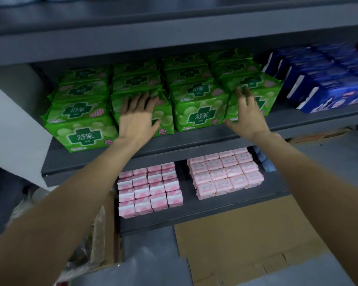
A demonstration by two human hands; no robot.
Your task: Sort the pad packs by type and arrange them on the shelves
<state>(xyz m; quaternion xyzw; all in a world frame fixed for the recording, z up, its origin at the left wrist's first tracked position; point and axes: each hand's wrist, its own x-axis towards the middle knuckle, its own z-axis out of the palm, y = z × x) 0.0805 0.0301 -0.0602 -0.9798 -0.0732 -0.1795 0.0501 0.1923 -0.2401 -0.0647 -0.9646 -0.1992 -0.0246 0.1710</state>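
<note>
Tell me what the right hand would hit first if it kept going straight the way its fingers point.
The right hand already lies against the rightmost front green pack; going on, it would likely push that pack into the green packs behind.

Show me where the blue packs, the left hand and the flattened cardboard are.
blue packs [327, 87], head view, top face of the row.
left hand [137, 118], head view, back of the hand.
flattened cardboard [246, 230], head view, bare middle of the sheet.

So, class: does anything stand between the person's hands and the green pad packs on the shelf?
Nothing visible does. The left hand already lies flat on the second green pack from the left, and the right hand touches the fourth green pack.
</note>
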